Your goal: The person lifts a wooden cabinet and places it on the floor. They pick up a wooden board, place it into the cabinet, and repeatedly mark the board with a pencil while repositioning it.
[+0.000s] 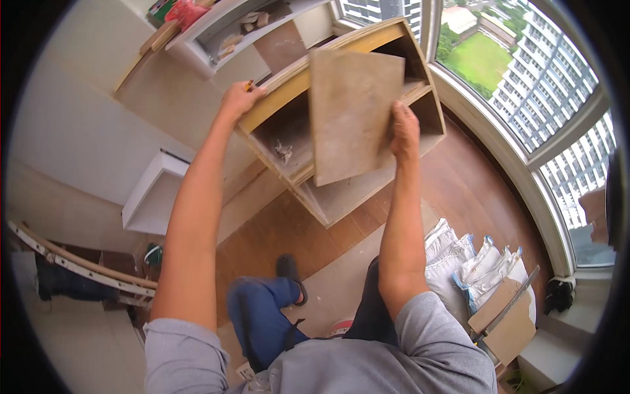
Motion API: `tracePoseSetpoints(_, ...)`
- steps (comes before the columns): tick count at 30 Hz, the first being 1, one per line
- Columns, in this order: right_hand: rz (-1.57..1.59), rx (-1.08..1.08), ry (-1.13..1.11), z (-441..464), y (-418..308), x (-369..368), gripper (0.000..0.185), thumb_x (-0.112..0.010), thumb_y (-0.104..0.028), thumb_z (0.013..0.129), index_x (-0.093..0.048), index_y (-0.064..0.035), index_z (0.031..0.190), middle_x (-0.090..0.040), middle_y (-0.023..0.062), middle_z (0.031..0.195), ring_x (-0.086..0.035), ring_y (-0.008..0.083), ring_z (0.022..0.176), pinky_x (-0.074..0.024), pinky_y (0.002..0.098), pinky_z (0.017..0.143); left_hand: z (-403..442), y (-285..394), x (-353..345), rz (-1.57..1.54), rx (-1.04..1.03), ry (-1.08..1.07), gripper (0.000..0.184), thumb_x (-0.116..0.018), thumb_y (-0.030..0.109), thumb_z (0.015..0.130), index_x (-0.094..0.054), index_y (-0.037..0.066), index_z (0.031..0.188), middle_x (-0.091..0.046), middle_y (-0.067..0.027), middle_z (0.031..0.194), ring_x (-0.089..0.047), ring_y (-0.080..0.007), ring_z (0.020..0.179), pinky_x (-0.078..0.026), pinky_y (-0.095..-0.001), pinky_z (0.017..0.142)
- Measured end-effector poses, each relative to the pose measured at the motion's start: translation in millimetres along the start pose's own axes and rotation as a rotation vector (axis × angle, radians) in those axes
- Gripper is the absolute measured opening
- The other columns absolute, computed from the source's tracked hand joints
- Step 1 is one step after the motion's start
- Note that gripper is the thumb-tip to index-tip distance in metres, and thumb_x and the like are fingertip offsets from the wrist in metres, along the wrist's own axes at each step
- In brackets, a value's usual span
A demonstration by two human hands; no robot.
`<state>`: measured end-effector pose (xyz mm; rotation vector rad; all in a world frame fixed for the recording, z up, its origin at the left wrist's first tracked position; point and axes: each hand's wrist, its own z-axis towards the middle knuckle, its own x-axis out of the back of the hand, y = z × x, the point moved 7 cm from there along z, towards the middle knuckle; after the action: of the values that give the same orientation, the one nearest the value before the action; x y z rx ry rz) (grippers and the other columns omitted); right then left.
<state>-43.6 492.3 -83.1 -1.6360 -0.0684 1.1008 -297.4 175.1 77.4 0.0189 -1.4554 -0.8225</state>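
Observation:
My right hand (405, 129) grips the right edge of a flat wooden board (354, 118), which is held up and tilted in front of an open wooden cabinet (282, 108). The board hides part of the cabinet's compartments. At the cabinet's upper left corner, my left hand (241, 102) is closed, its fingertips at the edge. A small orange-and-dark item (249, 86) pokes out of it, too little of it showing to name. Crumpled scraps (283, 152) lie inside the left compartment.
White sacks (469, 259) stand on the floor at right, beside a brown panel (505, 315) and a handsaw (510, 303). Windows (518, 79) curve along the right. A white shelf unit (154, 194) is at left, near a ladder (85, 266). Another shelf (226, 39) holds wood pieces.

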Motion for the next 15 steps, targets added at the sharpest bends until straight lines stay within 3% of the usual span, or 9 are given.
tracePoseSetpoints(2,0.218,-0.061,0.020,10,1,23,0.033,-0.060,-0.027,0.101,-0.065,0.0006,0.120,-0.069,0.0056,0.113,-0.062,0.0168,0.102,-0.0481,0.0325,0.093,0,1,2,-0.043,0.001,0.021,0.042,-0.074,0.047,0.079,-0.068,0.005,0.075,-0.062,-0.0077,0.063,-0.058,-0.0191,0.059,-0.045,-0.0371,0.061)
tracePoseSetpoints(6,0.350,-0.097,0.202,9,-12,46,0.039,-0.056,-0.030,0.103,-0.060,0.0004,0.127,-0.066,0.0102,0.126,-0.061,0.0243,0.114,-0.0463,0.0401,0.103,13,-6,4,0.013,-0.019,-0.004,0.044,-0.074,0.047,0.080,-0.066,0.005,0.073,-0.061,-0.0075,0.062,-0.056,-0.0190,0.058,-0.044,-0.0378,0.060)
tracePoseSetpoints(9,0.354,-0.092,0.232,2,-18,46,0.039,-0.055,-0.029,0.103,-0.060,0.0009,0.127,-0.066,0.0107,0.126,-0.061,0.0243,0.114,-0.0469,0.0412,0.102,20,-10,5,0.077,0.017,-0.009,0.044,-0.074,0.047,0.081,-0.066,0.005,0.072,-0.061,-0.0081,0.061,-0.056,-0.0199,0.057,-0.044,-0.0379,0.060)
tracePoseSetpoints(15,0.343,-0.080,0.226,3,-7,34,0.038,-0.054,-0.029,0.104,-0.060,0.0014,0.126,-0.066,0.0109,0.125,-0.062,0.0250,0.112,-0.0471,0.0419,0.101,15,8,17,0.161,0.022,0.024,0.044,-0.069,0.046,0.085,-0.070,0.003,0.082,-0.068,-0.0158,0.073,-0.064,-0.0300,0.069,-0.048,-0.0428,0.068)
